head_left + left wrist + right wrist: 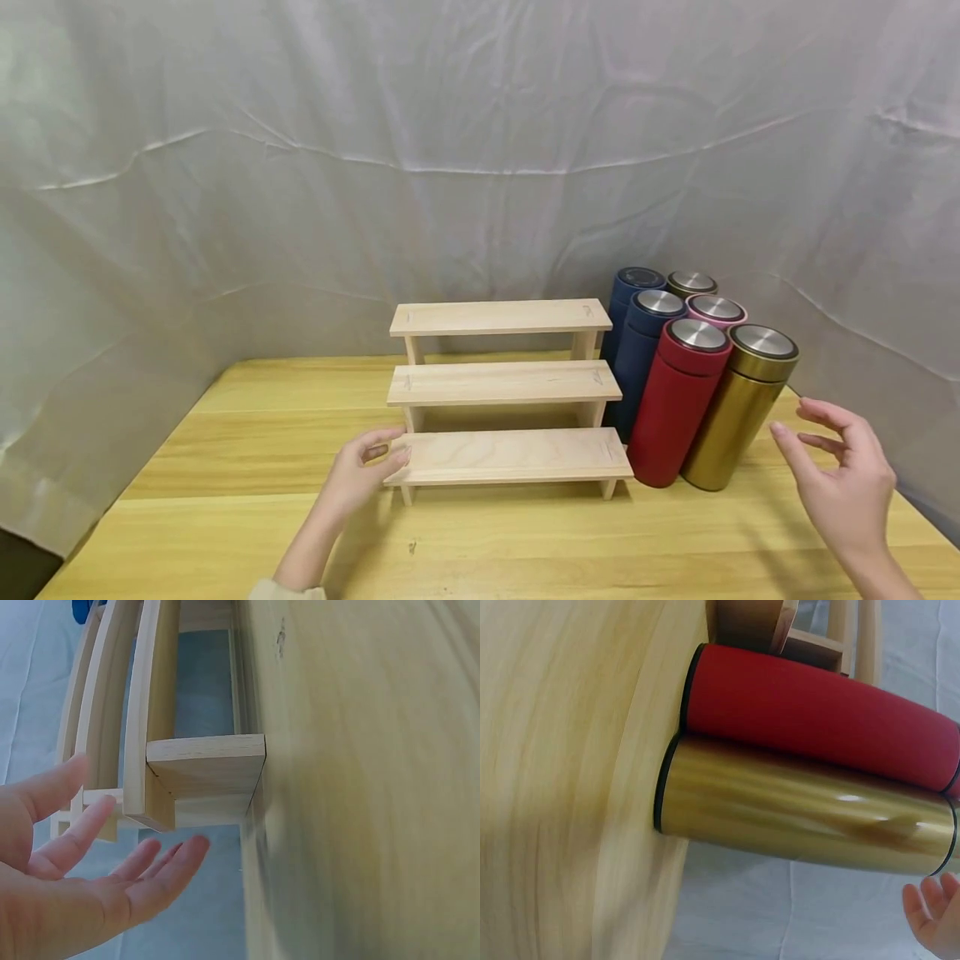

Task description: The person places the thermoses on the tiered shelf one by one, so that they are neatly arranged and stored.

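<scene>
A three-step wooden shelf point(512, 456) stands on the table. By the left end of its lowest step is my left hand point(362, 471), fingers spread and loosely bent, nothing in its grasp. The left wrist view shows that hand point(97, 877) beside the end of the shelf point(206, 761); whether a fingertip touches the wood I cannot tell. To the right of the gold flask point(738, 412), my right hand point(847, 479) hovers apart from it, fingers loosely bent and holding nothing. A red flask point(678, 404) stands between the gold one and the shelf.
Behind the red and gold flasks stand two dark blue flasks point(637, 358), a pink flask point(717, 308) and another gold-toned flask point(692, 282), all upright and close together. Grey cloth point(480, 208) hangs behind the wooden table point(247, 450) and at its sides.
</scene>
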A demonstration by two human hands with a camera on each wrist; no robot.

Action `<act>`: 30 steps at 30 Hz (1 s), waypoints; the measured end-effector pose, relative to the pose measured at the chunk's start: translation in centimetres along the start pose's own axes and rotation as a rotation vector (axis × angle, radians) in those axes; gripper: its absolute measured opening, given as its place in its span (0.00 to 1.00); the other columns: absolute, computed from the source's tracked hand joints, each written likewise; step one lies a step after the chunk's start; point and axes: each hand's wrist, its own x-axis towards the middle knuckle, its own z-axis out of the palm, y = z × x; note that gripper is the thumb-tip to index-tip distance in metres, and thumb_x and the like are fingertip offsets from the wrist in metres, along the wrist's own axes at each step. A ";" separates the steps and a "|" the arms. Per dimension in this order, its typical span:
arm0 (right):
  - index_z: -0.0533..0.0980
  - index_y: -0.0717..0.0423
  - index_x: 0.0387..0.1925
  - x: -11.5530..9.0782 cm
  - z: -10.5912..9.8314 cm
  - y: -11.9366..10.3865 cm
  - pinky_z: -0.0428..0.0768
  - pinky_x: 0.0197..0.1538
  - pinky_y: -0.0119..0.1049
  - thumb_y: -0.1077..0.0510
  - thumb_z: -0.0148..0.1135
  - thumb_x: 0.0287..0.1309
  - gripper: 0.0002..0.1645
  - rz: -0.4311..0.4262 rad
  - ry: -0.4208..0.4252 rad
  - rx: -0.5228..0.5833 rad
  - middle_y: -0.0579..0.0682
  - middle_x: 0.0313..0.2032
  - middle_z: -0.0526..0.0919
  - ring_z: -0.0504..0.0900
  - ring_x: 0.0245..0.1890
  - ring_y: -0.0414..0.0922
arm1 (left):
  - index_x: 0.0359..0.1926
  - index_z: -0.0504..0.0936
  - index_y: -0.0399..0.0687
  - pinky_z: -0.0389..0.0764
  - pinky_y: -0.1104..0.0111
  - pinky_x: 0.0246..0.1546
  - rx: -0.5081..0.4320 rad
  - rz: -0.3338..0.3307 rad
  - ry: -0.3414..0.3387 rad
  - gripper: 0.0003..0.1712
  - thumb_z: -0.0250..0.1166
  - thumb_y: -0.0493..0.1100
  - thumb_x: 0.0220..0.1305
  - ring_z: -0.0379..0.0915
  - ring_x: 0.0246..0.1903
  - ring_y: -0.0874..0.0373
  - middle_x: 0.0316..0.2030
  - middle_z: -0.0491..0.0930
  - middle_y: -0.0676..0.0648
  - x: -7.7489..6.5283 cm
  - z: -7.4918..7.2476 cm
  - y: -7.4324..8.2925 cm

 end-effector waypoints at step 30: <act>0.55 0.44 0.60 -0.2 1.7 16.2 0.73 0.39 0.20 0.59 0.66 0.49 0.40 0.434 -0.549 0.143 0.51 0.51 0.67 0.69 0.47 0.33 | 0.61 0.58 0.29 0.65 0.45 0.49 -0.286 -0.106 -0.295 0.29 0.55 0.35 0.61 0.46 0.59 0.30 0.64 0.39 0.27 1.0 -0.5 -1.7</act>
